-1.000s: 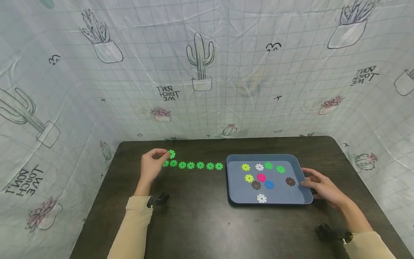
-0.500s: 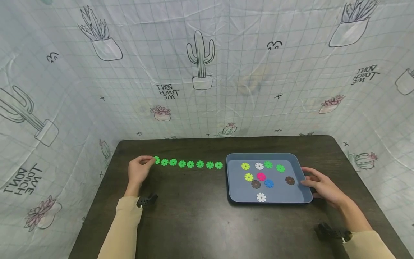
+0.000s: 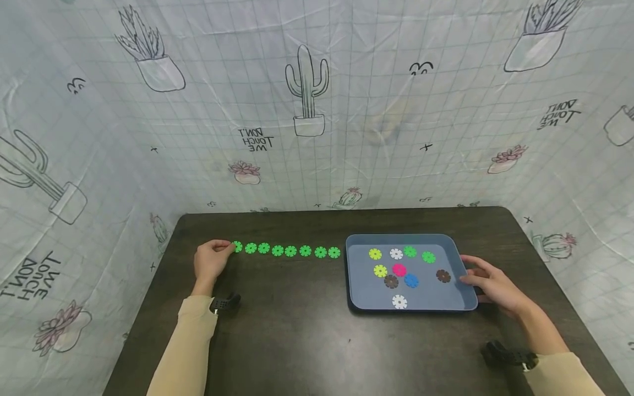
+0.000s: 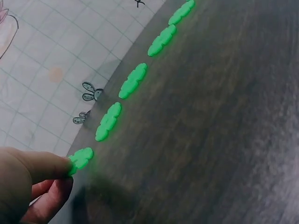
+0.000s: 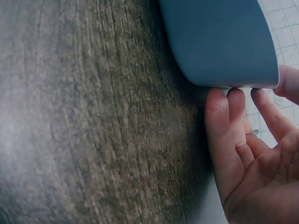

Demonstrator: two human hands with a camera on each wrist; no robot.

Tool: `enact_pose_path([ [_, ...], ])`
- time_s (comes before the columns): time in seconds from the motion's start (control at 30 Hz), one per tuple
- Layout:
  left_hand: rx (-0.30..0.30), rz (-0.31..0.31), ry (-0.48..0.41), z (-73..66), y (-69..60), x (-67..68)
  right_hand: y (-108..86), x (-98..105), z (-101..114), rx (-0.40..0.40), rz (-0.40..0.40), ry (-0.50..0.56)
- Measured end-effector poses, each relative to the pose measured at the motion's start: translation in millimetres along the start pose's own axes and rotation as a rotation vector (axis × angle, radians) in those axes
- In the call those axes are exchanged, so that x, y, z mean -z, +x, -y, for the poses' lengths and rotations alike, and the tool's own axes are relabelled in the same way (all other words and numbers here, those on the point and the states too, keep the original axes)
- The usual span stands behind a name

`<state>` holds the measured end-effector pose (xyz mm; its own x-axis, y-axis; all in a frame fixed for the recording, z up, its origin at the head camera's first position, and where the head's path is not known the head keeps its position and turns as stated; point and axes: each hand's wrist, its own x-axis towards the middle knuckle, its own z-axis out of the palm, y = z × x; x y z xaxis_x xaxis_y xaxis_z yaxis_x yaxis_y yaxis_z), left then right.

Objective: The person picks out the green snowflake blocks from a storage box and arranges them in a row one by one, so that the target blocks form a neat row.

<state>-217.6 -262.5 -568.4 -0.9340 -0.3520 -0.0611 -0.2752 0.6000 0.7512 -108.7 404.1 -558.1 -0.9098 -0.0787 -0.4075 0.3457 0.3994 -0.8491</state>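
Observation:
With thumb and forefinger, my left hand (image 3: 210,261) pinches a green notched plastic disc (image 4: 82,159) at the left end of a row. Several matching green discs (image 3: 277,251) lie to its right on the dark table, running toward the tray. My right hand (image 3: 500,286) grips the right edge of a blue-grey tray (image 3: 436,300), thumb over the rim. In the right wrist view its fingertips (image 5: 217,105) touch the tray's outer wall. Inside the tray lie loose notched discs: green (image 3: 428,257), yellow (image 3: 380,270), white (image 3: 399,301), brown (image 3: 443,276), pink (image 3: 399,270) and blue (image 3: 411,280).
The dark wooden table (image 3: 297,341) ends at the back against a white hanging cloth (image 3: 371,110) printed with cactus drawings, which also rises at both sides. Black wrist straps (image 3: 225,303) sit on both wrists.
My left hand has moved left and down, bringing the pinched green disc from above the row to its left end. The right hand and tray stay in place.

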Motion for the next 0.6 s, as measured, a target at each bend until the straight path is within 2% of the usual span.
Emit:
enact_pose_path([
  [0.37,0.024,-0.021,-0.033,-1.2,-1.5,-0.1,-0.9,-1.3,-0.2,-0.018,0.004,-0.018],
  [0.6,-0.043,-0.018,-0.072,-2.8,-6.3,-6.0,-0.3,-0.4,0.7,-0.02,-0.004,-0.018],
])
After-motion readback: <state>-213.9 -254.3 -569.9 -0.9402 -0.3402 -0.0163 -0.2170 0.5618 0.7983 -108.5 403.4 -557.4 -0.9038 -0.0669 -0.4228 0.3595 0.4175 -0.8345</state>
